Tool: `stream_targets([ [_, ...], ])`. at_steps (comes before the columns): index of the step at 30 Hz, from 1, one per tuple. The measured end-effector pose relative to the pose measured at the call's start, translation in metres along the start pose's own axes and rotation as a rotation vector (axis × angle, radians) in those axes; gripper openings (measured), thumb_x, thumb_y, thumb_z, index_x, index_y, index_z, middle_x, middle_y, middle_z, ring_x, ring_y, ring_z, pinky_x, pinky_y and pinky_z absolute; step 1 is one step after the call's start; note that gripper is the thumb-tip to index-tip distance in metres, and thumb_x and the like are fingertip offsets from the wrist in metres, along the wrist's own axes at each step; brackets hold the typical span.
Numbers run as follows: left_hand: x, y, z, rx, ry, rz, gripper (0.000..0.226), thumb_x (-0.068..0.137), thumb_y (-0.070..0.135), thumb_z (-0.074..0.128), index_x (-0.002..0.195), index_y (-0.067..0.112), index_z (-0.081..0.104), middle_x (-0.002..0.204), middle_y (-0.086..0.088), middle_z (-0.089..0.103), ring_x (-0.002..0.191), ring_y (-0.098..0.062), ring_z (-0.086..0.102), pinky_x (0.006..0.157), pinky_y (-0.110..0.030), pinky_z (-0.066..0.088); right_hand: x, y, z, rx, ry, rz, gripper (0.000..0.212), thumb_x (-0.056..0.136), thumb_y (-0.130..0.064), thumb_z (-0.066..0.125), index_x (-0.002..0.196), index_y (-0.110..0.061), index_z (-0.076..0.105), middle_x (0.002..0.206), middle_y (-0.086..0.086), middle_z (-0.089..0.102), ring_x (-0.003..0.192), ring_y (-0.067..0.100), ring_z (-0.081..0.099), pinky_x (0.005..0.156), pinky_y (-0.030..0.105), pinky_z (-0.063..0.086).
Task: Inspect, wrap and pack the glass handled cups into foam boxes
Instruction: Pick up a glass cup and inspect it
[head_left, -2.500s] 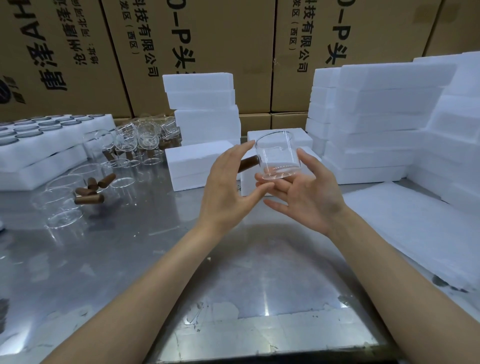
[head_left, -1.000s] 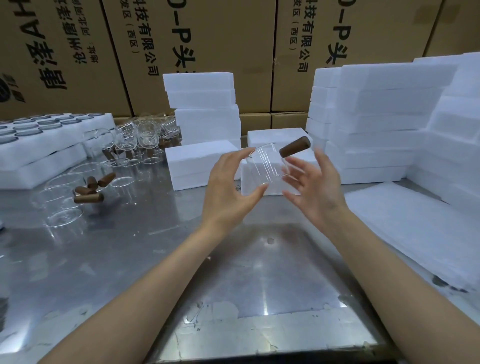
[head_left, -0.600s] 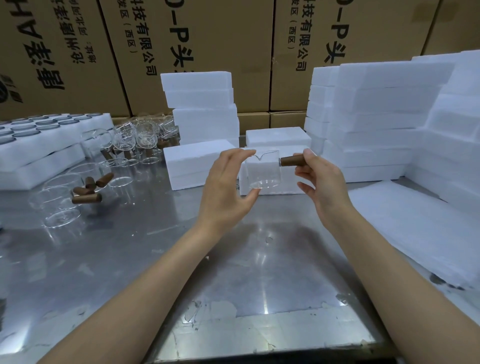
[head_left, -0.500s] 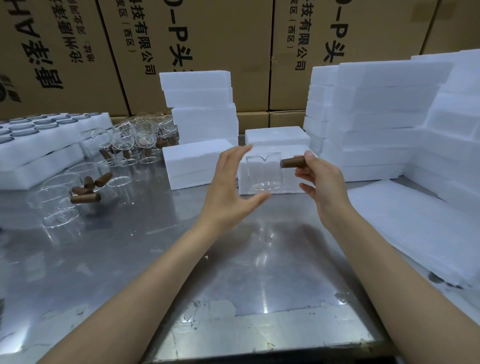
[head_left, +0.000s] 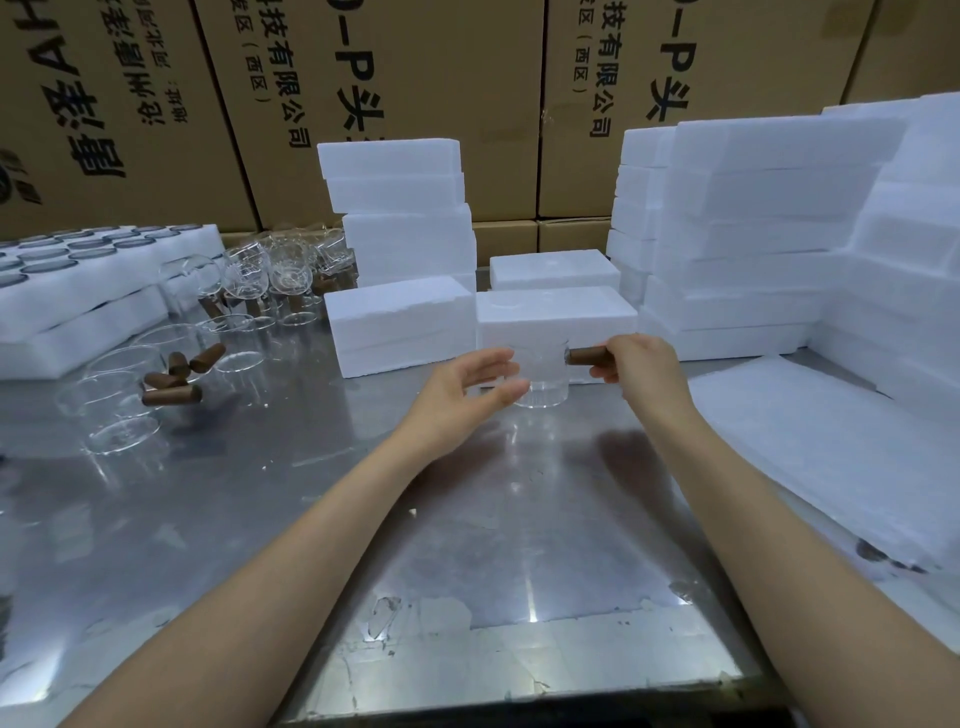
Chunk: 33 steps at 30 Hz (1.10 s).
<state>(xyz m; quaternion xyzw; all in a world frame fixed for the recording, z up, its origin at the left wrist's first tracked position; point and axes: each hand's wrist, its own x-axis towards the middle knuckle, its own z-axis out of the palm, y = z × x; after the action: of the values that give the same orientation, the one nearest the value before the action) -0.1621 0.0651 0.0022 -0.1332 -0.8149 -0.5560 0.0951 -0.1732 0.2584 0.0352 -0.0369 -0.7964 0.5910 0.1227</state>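
head view shows the right hand (head_left: 636, 366) pinching the brown cylindrical handle (head_left: 586, 356) of a clear glass cup (head_left: 540, 382), while the left hand (head_left: 467, 387) cups its wall with relaxed fingers. i judge the glass light, slippery and fragile, so the handle is the safest hold.

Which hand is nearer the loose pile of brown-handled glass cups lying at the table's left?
Left. The left hand is beside the held clear glass cup, across bare steel from the pile; the right hand, gripping the cup's handle, is farther right.
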Motion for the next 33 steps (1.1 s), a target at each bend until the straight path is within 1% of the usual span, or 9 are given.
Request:
stream_targets([
  [6, 0.000, -0.007, 0.001, 0.143, -0.068, -0.011, 0.041, 0.085, 0.024, 0.070, 0.124, 0.019, 0.055, 0.112, 0.010, 0.064, 0.097, 0.016, 0.054, 0.081, 0.002, 0.035, -0.006, 0.006, 0.003, -0.326, 0.013, 0.003, 0.030, 0.088, -0.017, 0.034, 0.098, -0.008, 0.061, 0.096, 0.007, 0.067, 0.090, 0.027, 0.055, 0.075, 0.036, 0.041],
  [10, -0.002, -0.008, 0.003, 0.200, -0.095, 0.006, 0.049, 0.086, 0.023, 0.070, 0.131, 0.013, 0.052, 0.118, 0.006, 0.062, 0.108, 0.005, 0.052, 0.080, 0.006, 0.032, -0.006, 0.007, 0.003, -0.432, -0.013, 0.051, 0.028, 0.088, -0.014, 0.033, 0.099, -0.008, 0.058, 0.102, 0.009, 0.065, 0.095, 0.031, 0.056, 0.085, 0.039, 0.045],
  [13, -0.002, -0.007, 0.004, 0.218, -0.102, 0.007, 0.051, 0.088, 0.024, 0.068, 0.134, 0.012, 0.050, 0.126, 0.003, 0.061, 0.114, 0.001, 0.051, 0.080, 0.007, 0.031, -0.008, 0.009, 0.004, -0.483, -0.015, 0.054, 0.025, 0.089, -0.017, 0.034, 0.097, -0.009, 0.056, 0.100, 0.008, 0.064, 0.092, 0.030, 0.056, 0.079, 0.036, 0.045],
  [16, -0.003, -0.006, 0.004, 0.232, -0.100, 0.005, 0.055, 0.087, 0.028, 0.068, 0.136, 0.010, 0.049, 0.129, 0.003, 0.059, 0.113, 0.003, 0.049, 0.077, 0.008, 0.030, -0.009, 0.009, 0.001, -0.542, 0.113, 0.004, 0.019, 0.090, -0.020, 0.037, 0.095, -0.012, 0.053, 0.096, 0.006, 0.060, 0.086, 0.029, 0.050, 0.068, 0.033, 0.036],
  [20, -0.004, -0.004, 0.002, 0.230, -0.095, -0.027, 0.065, 0.084, 0.042, 0.068, 0.140, 0.018, 0.045, 0.129, 0.010, 0.057, 0.107, 0.007, 0.049, 0.072, 0.010, 0.029, -0.005, 0.011, -0.010, -0.704, 0.278, -0.040, 0.026, 0.089, -0.015, 0.048, 0.114, -0.005, 0.051, 0.119, 0.015, 0.049, 0.110, 0.034, 0.044, 0.072, 0.035, 0.034],
  [24, -0.004, -0.003, 0.002, 0.229, -0.081, -0.032, 0.066, 0.084, 0.042, 0.068, 0.141, 0.018, 0.044, 0.129, 0.009, 0.056, 0.106, 0.006, 0.050, 0.071, 0.010, 0.029, -0.003, 0.018, -0.015, -0.921, 0.182, 0.097, 0.038, 0.090, -0.020, 0.056, 0.121, -0.002, 0.043, 0.129, 0.020, 0.042, 0.118, 0.035, 0.040, 0.082, 0.037, 0.037],
  [28, -0.004, -0.003, 0.001, 0.247, -0.073, -0.031, 0.068, 0.082, 0.046, 0.068, 0.140, 0.020, 0.044, 0.127, 0.012, 0.056, 0.112, 0.005, 0.048, 0.071, 0.010, 0.029, 0.002, 0.020, -0.021, -0.916, 0.164, 0.139, 0.028, 0.088, -0.005, 0.052, 0.116, -0.002, 0.050, 0.125, 0.019, 0.049, 0.114, 0.035, 0.045, 0.075, 0.034, 0.036],
  [31, -0.005, -0.003, 0.000, 0.254, -0.072, -0.030, 0.068, 0.081, 0.047, 0.068, 0.140, 0.021, 0.045, 0.124, 0.013, 0.056, 0.112, 0.006, 0.048, 0.071, 0.010, 0.029, 0.002, 0.018, -0.027, -0.867, 0.198, 0.119, 0.013, 0.087, 0.001, 0.049, 0.097, -0.007, 0.052, 0.115, 0.017, 0.056, 0.101, 0.034, 0.051, 0.070, 0.032, 0.035],
  [33, -0.005, -0.003, 0.000, 0.255, -0.077, -0.024, 0.067, 0.082, 0.046, 0.068, 0.139, 0.020, 0.046, 0.127, 0.012, 0.057, 0.114, 0.005, 0.048, 0.072, 0.010, 0.030, 0.002, 0.017, -0.028, -0.824, 0.239, 0.078, 0.020, 0.087, 0.001, 0.048, 0.104, -0.006, 0.056, 0.116, 0.017, 0.057, 0.101, 0.035, 0.052, 0.071, 0.031, 0.034],
])
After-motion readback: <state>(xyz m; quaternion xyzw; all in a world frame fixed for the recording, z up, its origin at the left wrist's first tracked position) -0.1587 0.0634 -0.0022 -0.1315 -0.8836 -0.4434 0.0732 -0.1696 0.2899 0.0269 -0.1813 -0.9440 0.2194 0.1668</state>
